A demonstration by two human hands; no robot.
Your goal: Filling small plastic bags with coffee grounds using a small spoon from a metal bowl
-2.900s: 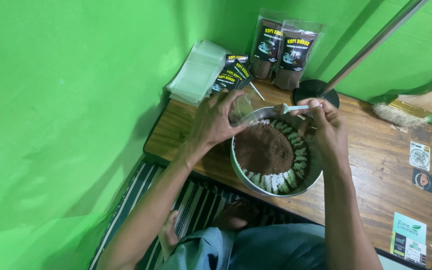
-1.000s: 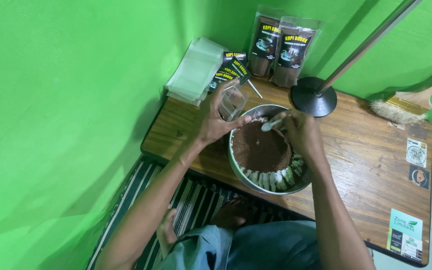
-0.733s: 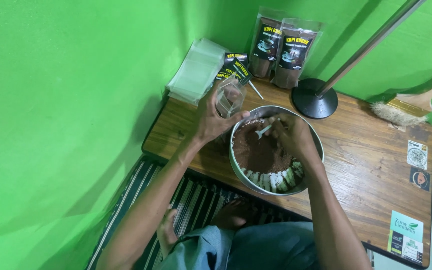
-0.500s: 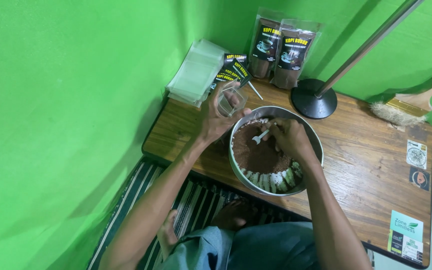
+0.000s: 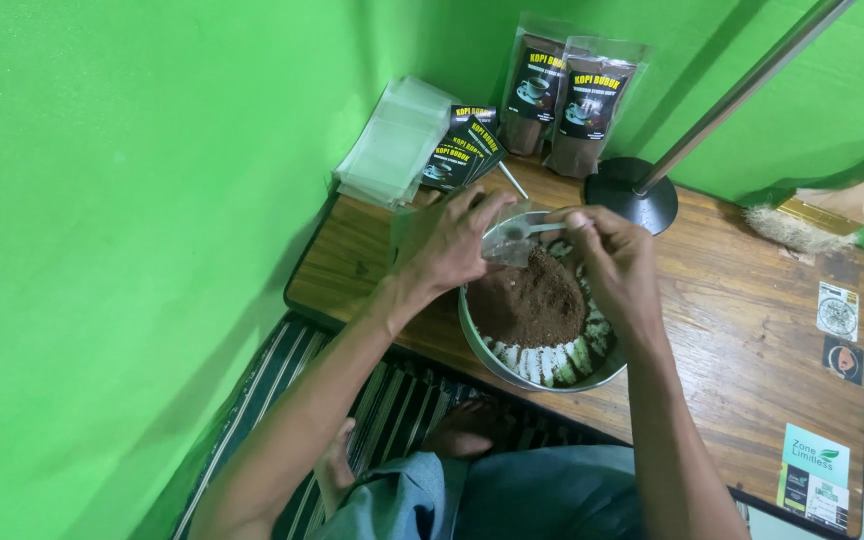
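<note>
Two hands over the metal bowl at the table's front edge.
Left hand pinched a thin, limp clear pouch by its mouth; right hand fingers closed on a light spoon above loose brown powder.

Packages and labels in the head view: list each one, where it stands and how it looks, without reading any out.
Two filled pouches: upright against the green wall at the table's back, clear with dark labels, brown powder inside.
Flat dark sachets: fanned out, left of the pouches.
Stack of clear empty bags: back left corner, leaning on the wall.
Round stickers: table's right edge, one pale, one dark.
Green and white sticker: near right corner, rectangular.
</note>
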